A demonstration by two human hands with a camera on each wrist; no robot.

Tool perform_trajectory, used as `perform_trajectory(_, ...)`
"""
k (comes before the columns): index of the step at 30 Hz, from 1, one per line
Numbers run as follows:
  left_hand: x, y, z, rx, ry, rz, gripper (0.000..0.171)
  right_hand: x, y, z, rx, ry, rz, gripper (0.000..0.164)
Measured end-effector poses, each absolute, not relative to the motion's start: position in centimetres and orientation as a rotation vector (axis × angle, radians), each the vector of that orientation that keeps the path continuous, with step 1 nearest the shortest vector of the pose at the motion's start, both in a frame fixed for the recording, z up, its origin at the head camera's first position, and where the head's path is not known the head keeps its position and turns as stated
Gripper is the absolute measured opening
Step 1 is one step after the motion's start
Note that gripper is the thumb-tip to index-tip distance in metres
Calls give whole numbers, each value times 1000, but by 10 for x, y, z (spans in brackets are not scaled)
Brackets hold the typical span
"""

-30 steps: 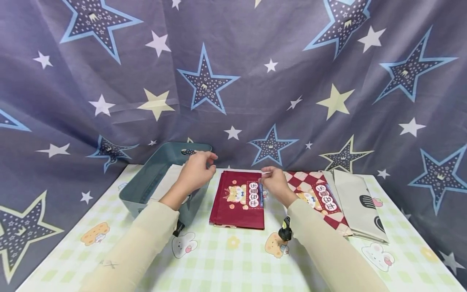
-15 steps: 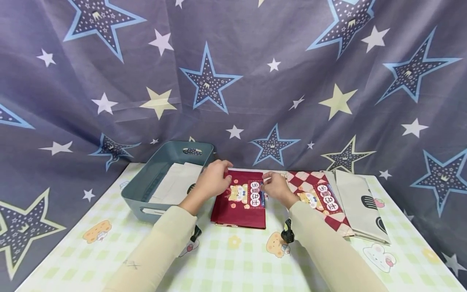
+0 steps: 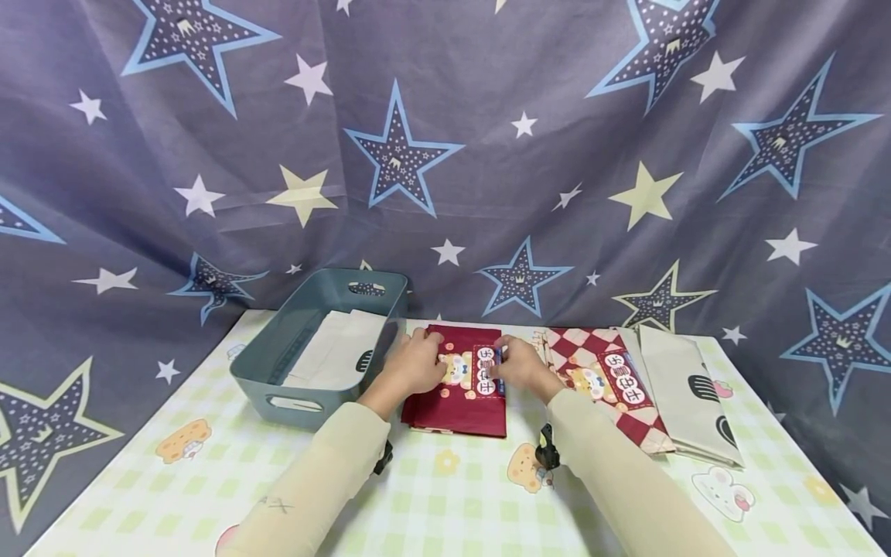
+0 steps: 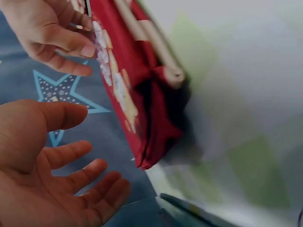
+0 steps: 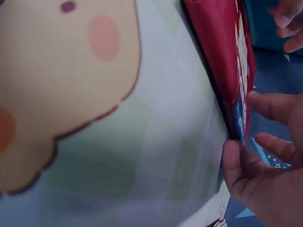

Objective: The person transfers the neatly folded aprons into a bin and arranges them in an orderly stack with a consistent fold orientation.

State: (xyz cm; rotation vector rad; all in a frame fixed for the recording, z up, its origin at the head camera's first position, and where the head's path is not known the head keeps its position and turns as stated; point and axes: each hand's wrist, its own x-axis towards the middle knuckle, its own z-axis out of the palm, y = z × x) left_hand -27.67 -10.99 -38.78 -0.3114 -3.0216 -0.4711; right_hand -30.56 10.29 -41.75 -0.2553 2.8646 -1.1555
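Note:
A folded red cloth (image 3: 465, 410) lies flat in the middle of the table in the head view, printed with a cartoon bear and white lettering. My left hand (image 3: 415, 363) is at its left edge. In the left wrist view that hand (image 4: 61, 165) has its thumb and fingers spread, with a gap between them and the folded cloth (image 4: 137, 85). At the opposite edge is my right hand (image 3: 522, 362). The right wrist view has this hand's thumb and fingertips (image 5: 232, 150) right at the edge of the cloth (image 5: 220, 52), which is still down on the table.
A blue-green basket (image 3: 278, 398) holding white folded cloth (image 3: 334, 348) stands left of the red one. To the right lie a red-and-cream checked cloth (image 3: 592, 348) and a beige folded cloth (image 3: 685, 387). A starry curtain (image 3: 445, 155) hangs behind the table (image 3: 431, 510).
My left hand has moved from over the basket's right side rightward and down to the red cloth's left edge. My right hand has shifted slightly down along its right edge.

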Motion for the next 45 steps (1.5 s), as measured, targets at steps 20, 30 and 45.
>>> perform_trajectory(20,-278,-103,-408,-127,-3275,-395,64,-291,98,-411,-547,2956,-561,55)
perform_trajectory(30,-277,-101,-406,-123,-3248,-503,53,-284,102,-411,-678,2968,-375,37)
perform_trajectory(45,-276,-94,-410,-218,-3190,-604,49,-283,120,-415,-724,2985,-421,38)
